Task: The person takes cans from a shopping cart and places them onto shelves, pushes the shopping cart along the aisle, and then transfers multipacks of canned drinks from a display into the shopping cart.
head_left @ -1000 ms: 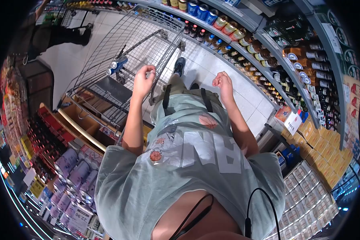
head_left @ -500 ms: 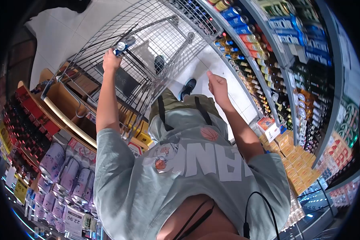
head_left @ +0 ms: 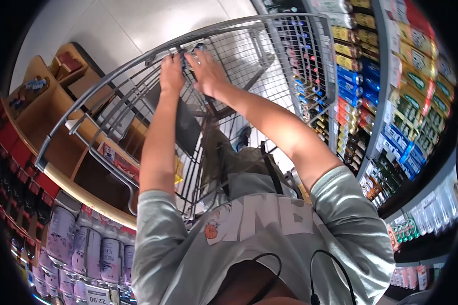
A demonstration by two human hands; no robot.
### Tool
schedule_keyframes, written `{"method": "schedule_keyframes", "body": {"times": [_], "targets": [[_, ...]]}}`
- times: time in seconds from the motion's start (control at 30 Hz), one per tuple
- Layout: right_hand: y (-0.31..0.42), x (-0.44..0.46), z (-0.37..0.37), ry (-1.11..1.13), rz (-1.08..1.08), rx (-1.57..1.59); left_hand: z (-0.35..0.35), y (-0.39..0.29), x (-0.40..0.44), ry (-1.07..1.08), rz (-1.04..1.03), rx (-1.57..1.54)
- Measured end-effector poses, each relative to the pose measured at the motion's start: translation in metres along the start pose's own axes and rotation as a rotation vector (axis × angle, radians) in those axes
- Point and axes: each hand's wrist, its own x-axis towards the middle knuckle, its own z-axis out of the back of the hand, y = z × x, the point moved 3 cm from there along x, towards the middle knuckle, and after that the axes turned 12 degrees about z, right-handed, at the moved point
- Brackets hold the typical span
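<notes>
The wire shopping cart [head_left: 310, 18] stands in front of me. Over its basket, near the far left rim, my left hand [head_left: 172, 74] is closed around a small can [head_left: 183, 55], mostly hidden by the fingers. My right hand [head_left: 207, 73] is right beside it, fingers stretched out and apart, with the tips at or against the can. Whether those tips touch the can is hard to make out. A dark flat panel [head_left: 189, 129] of the cart lies below both hands.
Shelves of drink cans [head_left: 348, 84] and bottles run along the right. On the left is a wooden display stand [head_left: 51, 114] with a curved pale edge. Purple-white cans [head_left: 86, 249] stand lower left, above a price tag [head_left: 97, 294]. Tiled floor [head_left: 112, 23] shows beyond the cart.
My right hand has come from the right side across to my left hand and its fingers have spread. My left hand, with the can, has moved right in view; the cart appears closer.
</notes>
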Motion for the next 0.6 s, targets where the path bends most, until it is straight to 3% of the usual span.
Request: {"method": "schedule_keyframes", "body": {"times": [0.07,0.17,0.23,0.33,0.43,0.6], "targets": [[-0.007,0.02,-0.036,0.009,0.004,-0.188,-0.009,0.005,-0.002,-0.103,-0.048,-0.087],[-0.029,0.033,-0.056,0.186,-0.04,-0.104,-0.006,-0.005,-0.002,-0.14,-0.052,-0.055],[-0.032,0.021,-0.043,0.077,-0.044,-0.027,-0.003,-0.011,-0.004,-0.121,-0.049,-0.072],[-0.053,0.001,-0.023,0.182,-0.222,0.155,0.002,-0.025,-0.004,-0.064,-0.044,-0.082],[-0.056,-0.053,0.013,-0.003,-0.197,0.181,-0.008,-0.034,-0.014,0.04,-0.022,0.006],[-0.037,-0.169,0.109,-0.183,-0.345,0.304,-0.016,-0.053,-0.062,0.122,-0.01,0.08]]}}
